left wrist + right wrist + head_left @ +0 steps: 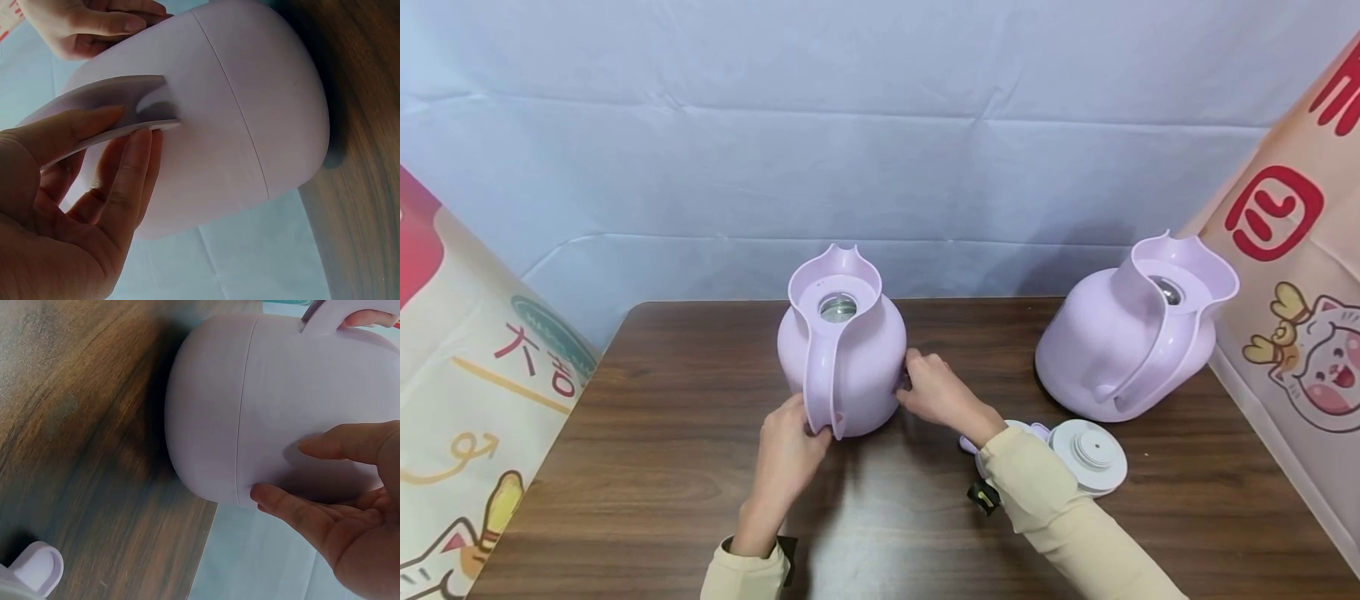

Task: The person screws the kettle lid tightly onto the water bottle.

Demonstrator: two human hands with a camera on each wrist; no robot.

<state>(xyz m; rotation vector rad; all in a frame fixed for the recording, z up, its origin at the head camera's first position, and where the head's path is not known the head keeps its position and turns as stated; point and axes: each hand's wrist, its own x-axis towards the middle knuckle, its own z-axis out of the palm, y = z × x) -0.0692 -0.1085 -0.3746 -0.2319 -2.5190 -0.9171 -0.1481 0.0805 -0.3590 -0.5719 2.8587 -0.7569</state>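
Note:
A lilac thermos jug [872, 358] without a lid stands at the middle of the table, its round mouth uncovered. My left hand [790, 450] pinches the lower end of its handle [822, 375]; in the left wrist view the thumb [100, 119] lies inside the handle's channel with the fingers behind. Against the jug's right side rests my right hand [938, 387]. In the right wrist view, its thumb and fingers are spread apart on the smooth body [300, 381], not wrapped around it.
A second lilac jug [1105, 350], also lidless, stands at the right rear. Near my right forearm lie white-and-lilac lids [1090, 457], one partly hidden by the sleeve. A pale cloth [880, 167] hangs behind the wooden table [670, 433], and printed banners [1300, 275] flank it.

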